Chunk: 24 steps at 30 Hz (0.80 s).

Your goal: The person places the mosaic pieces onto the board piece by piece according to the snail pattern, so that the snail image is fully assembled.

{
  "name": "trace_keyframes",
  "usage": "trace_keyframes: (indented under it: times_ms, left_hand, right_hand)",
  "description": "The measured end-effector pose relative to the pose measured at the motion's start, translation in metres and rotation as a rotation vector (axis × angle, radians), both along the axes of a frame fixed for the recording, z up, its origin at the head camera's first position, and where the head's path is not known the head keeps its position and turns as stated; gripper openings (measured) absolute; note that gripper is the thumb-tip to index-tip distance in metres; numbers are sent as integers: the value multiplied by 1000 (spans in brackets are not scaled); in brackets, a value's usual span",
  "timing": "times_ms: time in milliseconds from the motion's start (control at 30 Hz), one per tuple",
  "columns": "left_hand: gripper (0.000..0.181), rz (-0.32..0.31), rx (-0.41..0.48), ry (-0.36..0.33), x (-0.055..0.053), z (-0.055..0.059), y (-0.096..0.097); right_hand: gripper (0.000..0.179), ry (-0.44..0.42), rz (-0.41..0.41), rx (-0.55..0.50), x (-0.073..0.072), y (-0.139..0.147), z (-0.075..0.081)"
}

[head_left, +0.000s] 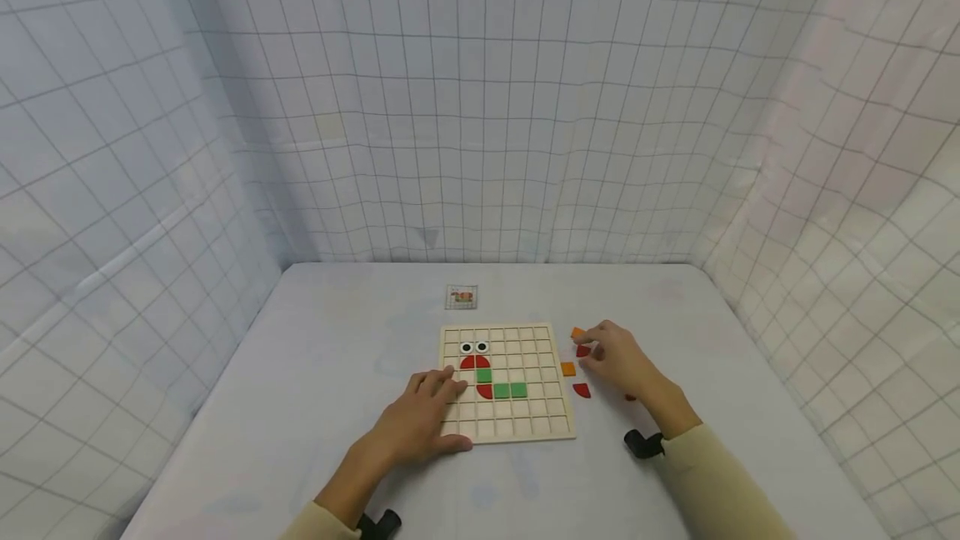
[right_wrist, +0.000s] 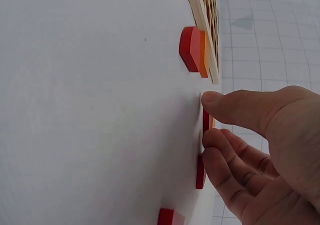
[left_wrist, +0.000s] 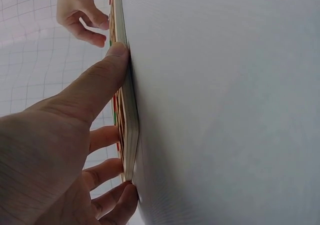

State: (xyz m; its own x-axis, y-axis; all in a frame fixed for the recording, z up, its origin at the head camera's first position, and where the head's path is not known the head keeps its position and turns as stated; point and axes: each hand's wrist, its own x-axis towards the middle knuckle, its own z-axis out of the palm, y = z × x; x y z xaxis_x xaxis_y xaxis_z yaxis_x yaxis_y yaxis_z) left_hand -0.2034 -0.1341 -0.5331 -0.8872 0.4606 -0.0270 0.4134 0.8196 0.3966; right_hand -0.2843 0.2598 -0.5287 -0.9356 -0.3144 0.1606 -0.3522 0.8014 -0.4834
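A pale wooden grid board (head_left: pixel 525 423) lies on the table, holding two eye pieces (head_left: pixel 482 347), red quarter-round pieces (head_left: pixel 485 391) and green squares (head_left: pixel 518 390). My left hand (head_left: pixel 420 419) rests at its near left corner. The left thumb (left_wrist: pixel 117 50) touches the front edge, while the other fingers spread over the left side. To the board's right, my right hand (head_left: pixel 618 361) reaches down over a loose red quarter-round piece (right_wrist: pixel 206 119) and an orange square (head_left: pixel 577 332). Its thumb and fingertips stand apart, close above the table, with nothing pinched between them.
Another orange square (head_left: pixel 568 369) lies against the board's right edge, with a red piece (head_left: pixel 582 391) just nearer. One more red piece (head_left: pixel 630 397) shows partly under the right wrist. Beyond the board lies a small picture card (head_left: pixel 461 297). Checked white curtains (head_left: pixel 487 107) surround the table.
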Motion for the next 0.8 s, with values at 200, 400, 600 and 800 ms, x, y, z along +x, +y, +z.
trace_keyframes:
  times_ms: [200, 400, 600, 800]
  left_hand:
    - [92, -2, -7, 3, -1, 0, -1]
    - [92, -9, -2, -6, -3, -1, 1]
    - [91, -4, -9, -9, -2, 0, 2]
    - [91, -7, -14, -3, -2, 0, 2]
  right_hand:
    - [27, -63, 6, 5, -6, 6, -1]
    - [15, -101, 1, 25, -7, 2, 1]
    - [8, -88, -20, 96, -9, -6, 3]
    - [4, -17, -34, 138, -27, 0, -18]
